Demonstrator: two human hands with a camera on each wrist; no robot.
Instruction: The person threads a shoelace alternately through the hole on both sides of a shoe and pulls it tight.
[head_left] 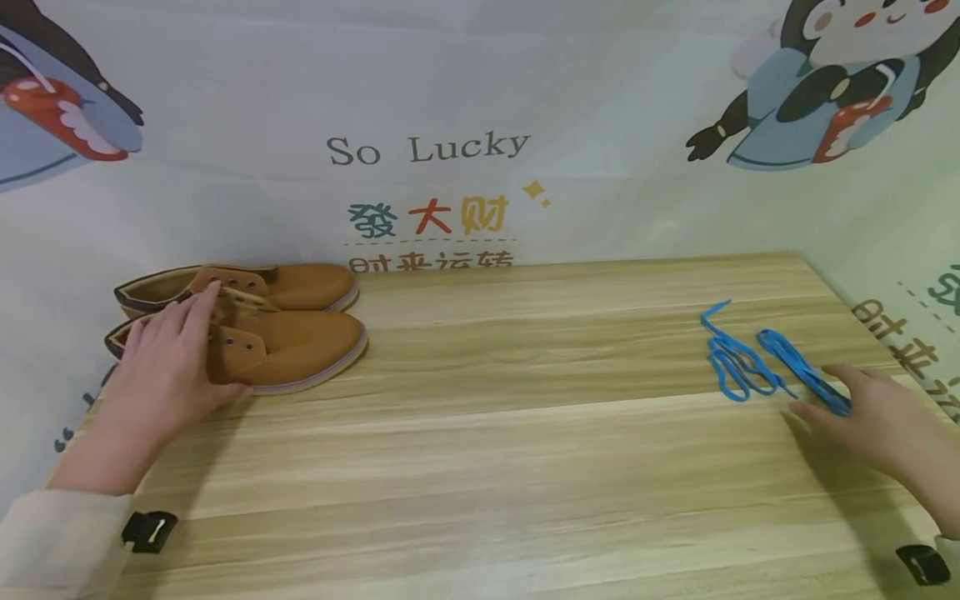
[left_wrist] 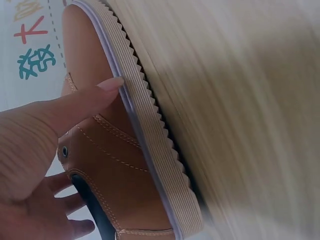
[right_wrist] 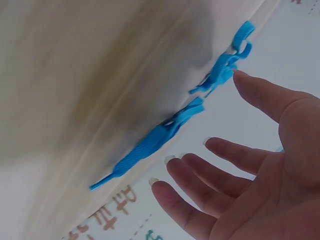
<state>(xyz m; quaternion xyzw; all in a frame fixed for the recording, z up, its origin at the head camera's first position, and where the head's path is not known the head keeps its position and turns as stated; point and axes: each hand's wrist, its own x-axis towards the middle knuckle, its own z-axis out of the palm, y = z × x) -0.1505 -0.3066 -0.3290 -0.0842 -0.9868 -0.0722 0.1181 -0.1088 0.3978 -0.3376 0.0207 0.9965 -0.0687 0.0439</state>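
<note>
Two tan-brown shoes lie side by side at the far left of the table, toes to the right. My left hand (head_left: 161,358) spans the nearer shoe (head_left: 318,337), fingers extended across its opening. In the left wrist view, the thumb lies along the shoe's side (left_wrist: 130,205), its tip at the edge of the pale ridged sole. Partly behind that shoe stands the other shoe (head_left: 311,283). My right hand (head_left: 892,421) hovers with fingers spread near two blue shoelaces: a folded bundle (head_left: 791,358) between thumb and fingers in the head view, and a looser looped lace (head_left: 735,358).
The wood-grain table (head_left: 525,467) runs up to a pale printed cloth (head_left: 600,100) with cartoon figures and lettering behind it. The same cloth continues past the table's left and right edges. A black clip (head_left: 150,531) sits at the left sleeve.
</note>
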